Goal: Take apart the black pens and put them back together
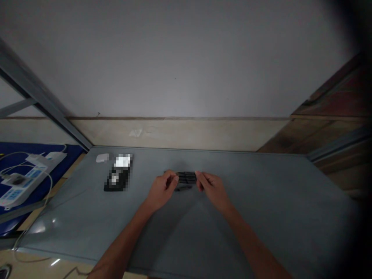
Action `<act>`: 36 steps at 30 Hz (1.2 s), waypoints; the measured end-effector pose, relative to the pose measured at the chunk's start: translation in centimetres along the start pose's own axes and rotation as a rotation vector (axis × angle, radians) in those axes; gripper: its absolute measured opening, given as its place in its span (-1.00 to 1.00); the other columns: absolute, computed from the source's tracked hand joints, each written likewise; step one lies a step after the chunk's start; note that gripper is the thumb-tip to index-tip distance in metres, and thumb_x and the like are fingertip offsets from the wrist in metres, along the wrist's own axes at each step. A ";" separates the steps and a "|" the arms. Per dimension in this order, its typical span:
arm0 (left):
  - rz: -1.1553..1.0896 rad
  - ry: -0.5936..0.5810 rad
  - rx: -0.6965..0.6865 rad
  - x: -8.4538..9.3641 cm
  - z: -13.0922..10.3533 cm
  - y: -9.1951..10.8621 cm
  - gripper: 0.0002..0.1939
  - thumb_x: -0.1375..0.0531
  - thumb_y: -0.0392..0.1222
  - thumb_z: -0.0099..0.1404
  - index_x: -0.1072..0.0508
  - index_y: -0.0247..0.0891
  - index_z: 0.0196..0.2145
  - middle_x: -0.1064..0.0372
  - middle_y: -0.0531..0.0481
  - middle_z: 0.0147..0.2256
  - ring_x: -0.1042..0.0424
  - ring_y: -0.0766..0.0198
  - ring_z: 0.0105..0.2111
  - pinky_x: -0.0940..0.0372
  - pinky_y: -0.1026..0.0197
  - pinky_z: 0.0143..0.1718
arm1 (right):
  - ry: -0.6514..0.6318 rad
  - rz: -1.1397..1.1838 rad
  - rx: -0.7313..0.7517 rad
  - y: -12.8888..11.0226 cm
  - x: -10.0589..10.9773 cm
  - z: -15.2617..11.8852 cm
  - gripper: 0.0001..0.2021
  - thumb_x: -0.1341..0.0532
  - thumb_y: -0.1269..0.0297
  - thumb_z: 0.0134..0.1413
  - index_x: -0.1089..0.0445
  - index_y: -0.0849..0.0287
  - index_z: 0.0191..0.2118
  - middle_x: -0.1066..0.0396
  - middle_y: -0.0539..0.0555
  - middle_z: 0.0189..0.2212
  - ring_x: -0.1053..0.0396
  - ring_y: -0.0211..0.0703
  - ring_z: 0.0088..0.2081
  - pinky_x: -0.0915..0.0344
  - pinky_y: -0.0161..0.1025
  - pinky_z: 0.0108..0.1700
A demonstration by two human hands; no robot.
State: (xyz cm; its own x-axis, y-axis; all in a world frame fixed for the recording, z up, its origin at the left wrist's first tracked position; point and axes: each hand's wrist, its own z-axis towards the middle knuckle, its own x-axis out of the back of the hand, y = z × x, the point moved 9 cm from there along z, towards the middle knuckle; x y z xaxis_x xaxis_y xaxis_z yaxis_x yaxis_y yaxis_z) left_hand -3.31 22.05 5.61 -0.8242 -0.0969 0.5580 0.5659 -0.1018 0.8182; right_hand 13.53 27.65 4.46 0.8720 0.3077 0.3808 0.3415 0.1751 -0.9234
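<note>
A bundle of several dark, slim pen-like sticks (pixel 186 178) lies crosswise between my two hands, over the middle of the grey table. My left hand (pixel 164 188) pinches the bundle's left end between thumb and fingers. At its right end, my right hand (pixel 211 188) holds it with closed fingertips. Just below the bundle, another dark slim stick (pixel 183 188) shows near my left fingertips; whether it rests on the table cannot be made out.
On the grey table (pixel 87 217), a partly blurred black object (pixel 116 182) and a small white case (pixel 102 157) lie to the left. A white power strip (pixel 26 186) with cables sits on a blue surface (pixel 10 149) at far left. A wall rises behind.
</note>
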 end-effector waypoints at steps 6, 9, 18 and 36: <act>0.136 0.073 0.039 0.5 0.2 -1.0 -0.54 0.13 0.02 0.44 -0.34 -0.25 -0.47 -0.24 0.05 -0.57 -0.24 0.32 -0.55 -0.02 0.27 -0.46 | -0.002 0.042 0.036 -0.6 -0.1 0.1 -0.66 -0.11 0.04 0.20 -0.39 0.14 -0.48 -0.41 0.02 -0.53 -0.36 -0.18 -0.44 -0.26 -0.28 -0.34; 0.112 0.119 0.072 1.0 0.5 -1.7 -0.51 0.09 0.07 0.42 -0.31 -0.26 -0.53 -0.18 0.09 -0.61 -0.19 0.35 -0.57 0.02 0.28 -0.48 | -0.019 0.040 0.054 -0.8 -0.2 0.0 -0.73 -0.14 0.07 0.17 -0.45 0.14 -0.37 -0.47 0.05 -0.45 -0.41 -0.14 -0.37 -0.29 -0.26 -0.30; -0.046 0.116 0.063 0.7 0.3 -1.4 -0.60 0.02 0.11 0.37 -0.28 -0.24 -0.45 -0.12 0.15 -0.58 -0.14 0.37 -0.55 -0.03 0.32 -0.48 | -0.001 0.020 0.024 -0.6 0.2 -0.2 -0.53 -0.07 -0.04 0.22 -0.31 0.13 -0.61 -0.31 -0.01 -0.66 -0.29 -0.22 -0.56 -0.22 -0.30 -0.45; -0.084 0.113 0.081 0.8 0.6 -1.9 -0.58 0.05 0.08 0.40 -0.20 -0.24 -0.52 -0.04 0.15 -0.58 -0.10 0.38 -0.54 0.02 0.29 -0.48 | -0.023 0.012 0.033 -0.4 0.2 -0.1 -0.60 -0.10 0.01 0.22 -0.41 0.14 -0.52 -0.41 0.02 -0.57 -0.38 -0.17 -0.47 -0.26 -0.27 -0.34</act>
State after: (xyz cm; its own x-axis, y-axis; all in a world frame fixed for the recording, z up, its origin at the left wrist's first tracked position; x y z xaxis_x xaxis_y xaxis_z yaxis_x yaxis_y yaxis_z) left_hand -5.12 22.78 4.59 -0.8583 -0.2029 0.4713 0.4873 -0.0345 0.8726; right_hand 13.57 27.53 4.88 0.8675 0.3314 0.3709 0.3187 0.2021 -0.9261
